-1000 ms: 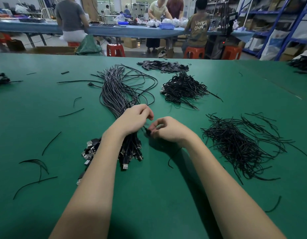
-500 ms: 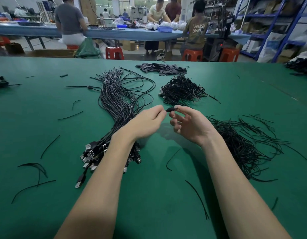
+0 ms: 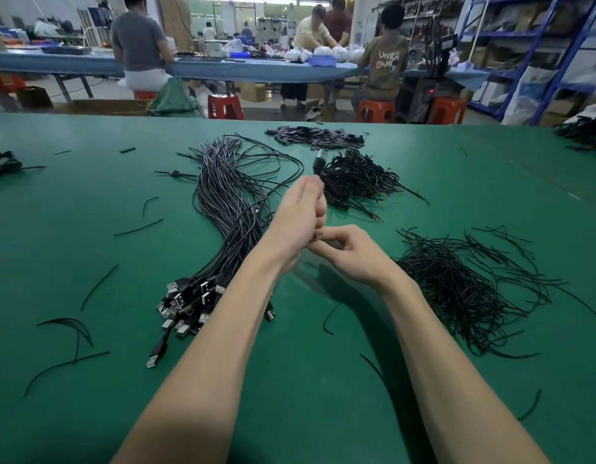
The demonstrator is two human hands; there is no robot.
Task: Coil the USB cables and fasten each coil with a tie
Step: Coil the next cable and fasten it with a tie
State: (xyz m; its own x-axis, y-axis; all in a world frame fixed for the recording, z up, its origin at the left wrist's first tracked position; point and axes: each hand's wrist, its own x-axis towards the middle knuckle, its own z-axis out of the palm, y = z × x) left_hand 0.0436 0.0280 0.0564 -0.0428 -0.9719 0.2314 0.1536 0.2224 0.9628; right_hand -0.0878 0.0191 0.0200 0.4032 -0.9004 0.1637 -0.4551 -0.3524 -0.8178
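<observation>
**One cable up off the table, coiling about to start**

One USB cable (image 3: 318, 164) is now lifted clear of the green table (image 3: 89, 229); a second ago both my hands were down at the bundle picking at it. My left hand (image 3: 298, 212) pinches it near the plug, which sticks up at 12 o'clock from the fingertips. Just below, at 5 o'clock, my right hand (image 3: 350, 254) has its fingers curled, apparently nipping the cable's run, though the strand there is too fine to be sure.

I judge a single cable has been separated out, so winding comes next.

The cable bundle (image 3: 229, 212) lies at 9 o'clock of the hands, plugs toward me. A heap of ties (image 3: 457, 289) sits at 3 o'clock, another (image 3: 353, 179) at 1 o'clock, and loose ties are scattered about.
</observation>
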